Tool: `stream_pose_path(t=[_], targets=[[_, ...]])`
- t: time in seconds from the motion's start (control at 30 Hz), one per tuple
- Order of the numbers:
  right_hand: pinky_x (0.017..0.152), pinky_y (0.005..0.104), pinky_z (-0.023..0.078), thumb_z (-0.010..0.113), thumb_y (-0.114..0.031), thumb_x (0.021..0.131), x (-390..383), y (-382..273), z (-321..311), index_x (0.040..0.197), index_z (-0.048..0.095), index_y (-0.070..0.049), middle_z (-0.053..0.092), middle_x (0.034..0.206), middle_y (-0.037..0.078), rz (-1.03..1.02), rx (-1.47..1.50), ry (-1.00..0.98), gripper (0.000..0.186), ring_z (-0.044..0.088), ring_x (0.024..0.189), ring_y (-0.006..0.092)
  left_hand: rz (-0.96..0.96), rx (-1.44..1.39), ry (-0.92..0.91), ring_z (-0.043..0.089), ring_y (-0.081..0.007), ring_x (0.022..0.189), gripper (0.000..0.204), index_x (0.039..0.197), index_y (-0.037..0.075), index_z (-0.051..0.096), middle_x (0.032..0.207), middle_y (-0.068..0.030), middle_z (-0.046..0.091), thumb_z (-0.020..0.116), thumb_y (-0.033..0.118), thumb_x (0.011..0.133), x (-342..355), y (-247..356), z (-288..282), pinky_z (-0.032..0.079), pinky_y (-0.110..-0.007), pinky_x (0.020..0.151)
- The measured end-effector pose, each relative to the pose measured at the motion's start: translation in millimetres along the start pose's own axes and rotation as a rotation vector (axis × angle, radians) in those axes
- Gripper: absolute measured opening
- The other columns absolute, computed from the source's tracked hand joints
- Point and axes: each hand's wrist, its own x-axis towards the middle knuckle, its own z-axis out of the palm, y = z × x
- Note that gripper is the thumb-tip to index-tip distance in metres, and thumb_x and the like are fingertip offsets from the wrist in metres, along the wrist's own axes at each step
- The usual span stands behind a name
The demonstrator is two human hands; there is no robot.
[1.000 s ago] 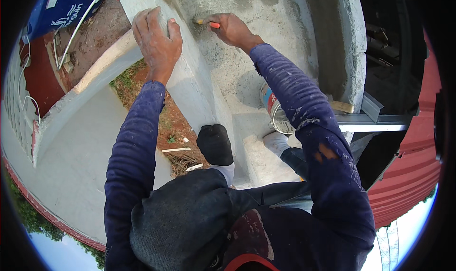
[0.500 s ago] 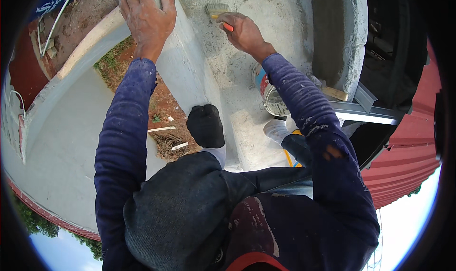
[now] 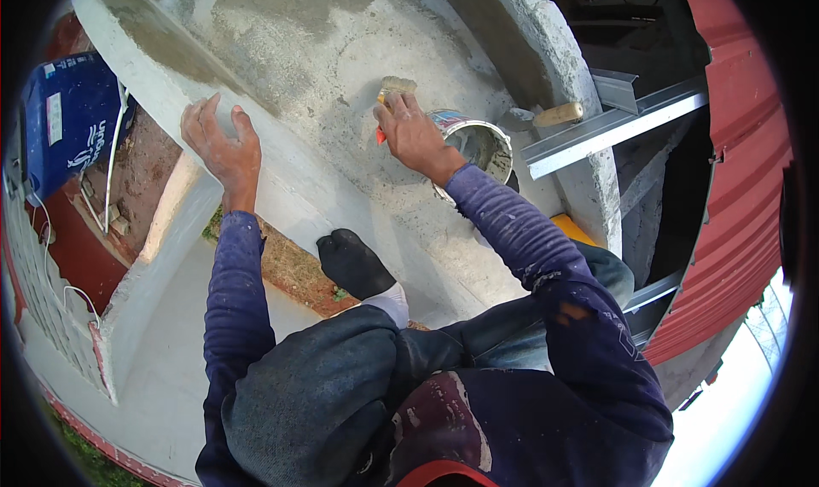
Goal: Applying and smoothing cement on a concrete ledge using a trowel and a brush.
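My right hand (image 3: 415,142) grips a paintbrush (image 3: 397,85) with pale bristles and an orange-red handle end. The brush is over the grey, rough cement floor (image 3: 358,69), beside a paint bucket (image 3: 505,156). The bucket holds a little greyish stuff, and my right forearm passes close to its rim. My left hand (image 3: 223,154) has its fingers spread over the white top of a low wall (image 3: 286,180) and holds nothing. Whether its palm presses on the wall I cannot tell. My foot in a black sock (image 3: 354,263) rests on the same wall.
A trowel with a wooden handle (image 3: 559,114) lies by the bucket. Metal channels (image 3: 618,129) jut out at the right, near a red corrugated roof (image 3: 751,188). Past the wall, a drop shows bare soil (image 3: 294,265). A blue container (image 3: 77,120) stands at the far left.
The view has turned, showing more of the blue container and the trowel. My left hand is lower along the wall with fingers more spread. The brush, still in my right hand, is now nearer the bucket.
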Motion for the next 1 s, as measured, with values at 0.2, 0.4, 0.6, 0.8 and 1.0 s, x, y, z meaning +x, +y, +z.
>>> stream_pose_path(t=[0.2,0.4,0.6,0.8,1.0], targets=[[0.078,0.049,0.058,0.057,-0.01,0.089,-39.5,77.9,-49.4,0.106,0.065,0.0,0.064,0.108,0.022,-0.071,0.027,0.226,0.022,0.065,0.093,0.0384,-0.102,-0.539,-0.478,0.066,-0.0306,0.097,0.03,0.122,0.0,0.063,0.104,-0.0143,0.066,0.067,0.008,0.092,-63.1,83.7,2.8,0.054,-0.041,0.087],[0.061,0.0403,0.048,0.065,-0.02,0.085,-62.3,223.1,-81.8,0.087,0.075,-0.011,0.071,0.086,0.008,-0.246,-0.9,-0.255,0.014,0.068,0.084,0.0243,-0.435,-0.748,-1.161,0.071,-0.0235,0.09,0.053,0.134,0.001,0.055,0.113,-0.015,0.066,0.075,0.023,0.091,-138.5,172.5,34.8,0.057,-0.04,0.081],[0.058,0.0423,0.048,0.067,-0.019,0.085,-72.2,222.2,-56.1,0.089,0.081,-0.014,0.076,0.087,0.005,-0.064,-0.941,-0.837,0.016,0.073,0.083,0.0252,-0.301,-0.67,-1.049,0.07,-0.0334,0.106,0.066,0.147,0.002,0.047,0.125,-0.0233,0.064,0.072,0.009,0.086,-136.7,203.8,72.5,0.055,-0.042,0.092],[0.056,0.0426,0.057,0.066,-0.017,0.086,-27.6,190.3,-115.7,0.09,0.079,-0.009,0.076,0.083,0.009,-0.035,-0.807,-0.523,0.016,0.075,0.073,0.0277,-0.412,-0.882,-1.107,0.071,-0.0317,0.105,0.071,0.151,0.003,0.046,0.124,-0.0239,0.066,0.066,0.001,0.083,-85.3,204.3,55.6,0.056,-0.039,0.089],[0.062,0.0412,0.056,0.064,-0.029,0.099,-8.3,118.9,-257.1,0.091,0.07,0.003,0.07,0.075,0.018,0.137,-0.363,-0.064,0.034,0.068,0.062,0.0302,-0.459,-0.984,-0.996,0.063,-0.0087,0.07,0.067,0.152,0.001,0.046,0.091,-0.0056,0.063,0.059,-0.003,0.087,-10.6,184.2,-22.5,0.059,-0.024,0.047]])
